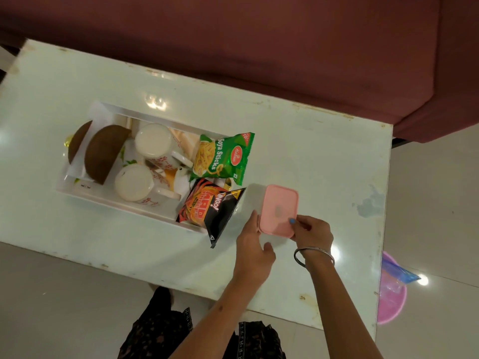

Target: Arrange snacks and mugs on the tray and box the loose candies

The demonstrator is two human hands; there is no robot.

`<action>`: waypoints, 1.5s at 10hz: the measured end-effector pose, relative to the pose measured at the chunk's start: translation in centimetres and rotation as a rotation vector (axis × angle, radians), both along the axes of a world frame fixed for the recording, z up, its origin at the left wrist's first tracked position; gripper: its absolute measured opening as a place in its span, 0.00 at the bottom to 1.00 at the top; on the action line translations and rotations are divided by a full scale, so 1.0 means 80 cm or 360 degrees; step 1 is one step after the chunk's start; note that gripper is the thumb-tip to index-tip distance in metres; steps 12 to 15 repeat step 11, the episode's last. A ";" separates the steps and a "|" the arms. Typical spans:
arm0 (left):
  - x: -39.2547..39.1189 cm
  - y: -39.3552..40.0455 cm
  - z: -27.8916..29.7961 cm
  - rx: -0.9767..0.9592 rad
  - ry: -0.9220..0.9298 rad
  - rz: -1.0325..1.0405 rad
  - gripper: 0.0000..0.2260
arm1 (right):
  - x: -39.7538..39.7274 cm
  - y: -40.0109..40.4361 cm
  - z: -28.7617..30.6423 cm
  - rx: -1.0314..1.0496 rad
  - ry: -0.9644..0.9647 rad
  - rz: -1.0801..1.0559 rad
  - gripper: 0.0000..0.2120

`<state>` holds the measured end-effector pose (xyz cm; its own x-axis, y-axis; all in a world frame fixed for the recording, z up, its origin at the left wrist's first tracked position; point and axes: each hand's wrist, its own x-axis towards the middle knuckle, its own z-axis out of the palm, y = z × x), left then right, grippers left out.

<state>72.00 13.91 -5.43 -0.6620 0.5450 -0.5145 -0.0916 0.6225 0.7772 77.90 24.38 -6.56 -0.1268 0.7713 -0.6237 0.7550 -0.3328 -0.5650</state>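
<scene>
A white tray (77,189) lies on the pale table. It holds two white floral mugs (153,142) (133,182), two brown half-round pieces (103,154), a green Soya Sticks packet (224,158) and a black-and-orange Bingo packet (211,208) that overhangs the tray's near right corner. Right of the tray sits a small box with a pink lid (278,211). My left hand (252,251) grips the box's near left side. My right hand (312,233) holds its near right corner, thumb on the lid. No loose candies are visible.
The white table (324,156) has worn edges; a dark red sofa (285,47) runs along its far side. On the floor at right lie a pink plastic basin (391,301) and a blue bag (399,272). My patterned clothing shows below.
</scene>
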 end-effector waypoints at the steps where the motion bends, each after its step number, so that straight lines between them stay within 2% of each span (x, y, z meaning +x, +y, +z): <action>1: 0.003 -0.017 0.002 -0.0025 -0.0126 0.0123 0.28 | -0.017 -0.006 0.001 0.0038 0.0005 0.0010 0.09; 2: 0.002 -0.046 0.001 -0.0108 -0.0169 0.0199 0.24 | -0.041 -0.019 0.000 0.0069 0.0010 0.0039 0.09; 4: -0.005 -0.092 -0.003 -0.0149 -0.0143 0.0249 0.22 | -0.067 -0.033 -0.006 0.0079 0.0001 0.0067 0.10; 8: -0.036 -0.153 -0.011 -0.0240 -0.0041 0.0143 0.20 | -0.080 -0.055 -0.012 0.0187 0.0008 0.0100 0.11; 9: -0.047 -0.168 -0.013 -0.0231 -0.0022 0.0130 0.18 | -0.082 -0.060 -0.009 0.0200 0.0012 -0.0024 0.14; 10: -0.064 -0.199 -0.008 -0.0214 0.0098 0.0067 0.16 | -0.073 -0.118 -0.002 0.0273 -0.0086 -0.0287 0.15; 11: -0.076 -0.220 -0.005 -0.0202 0.0125 0.0019 0.15 | -0.073 -0.169 0.000 0.0330 -0.0168 -0.0299 0.14; 15: -0.076 -0.220 -0.005 -0.0202 0.0125 0.0019 0.15 | -0.073 -0.169 0.000 0.0330 -0.0168 -0.0299 0.14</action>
